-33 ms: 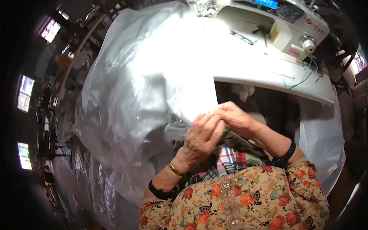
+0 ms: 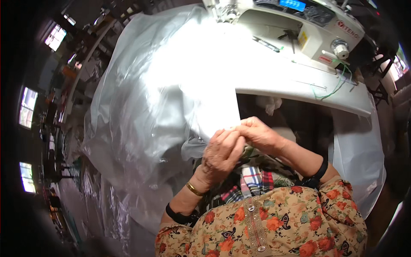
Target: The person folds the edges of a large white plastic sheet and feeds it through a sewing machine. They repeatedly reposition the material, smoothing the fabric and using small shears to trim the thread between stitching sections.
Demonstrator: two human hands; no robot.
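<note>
A large translucent plastic sheet [image 2: 128, 124] spreads over the left side of the sewing table and hangs down toward my lap. Its near right corner comes to my fingers. My left hand [image 2: 222, 150] has its fingers closed at that edge, with the thumb side hidden. Touching it, my right hand [image 2: 259, 135] pinches the same edge between thumb and fingertips. Both hands are held together just in front of the table, above my lap. Glare washes out the sheet near the middle, and the exact fold under my fingertips is hidden.
A white sewing machine [image 2: 314, 40] with a lit blue display stands at the back right. On its bed lie a small dark tool [image 2: 265, 43] and green thread [image 2: 340, 85]. A pale sheet [image 2: 357, 150] hangs at the right. Crumpled plastic [image 2: 102, 201] lies at the lower left.
The view has shifted very slightly, so the machine sits a little farther left. Both hands keep their hold on the sheet's edge.
</note>
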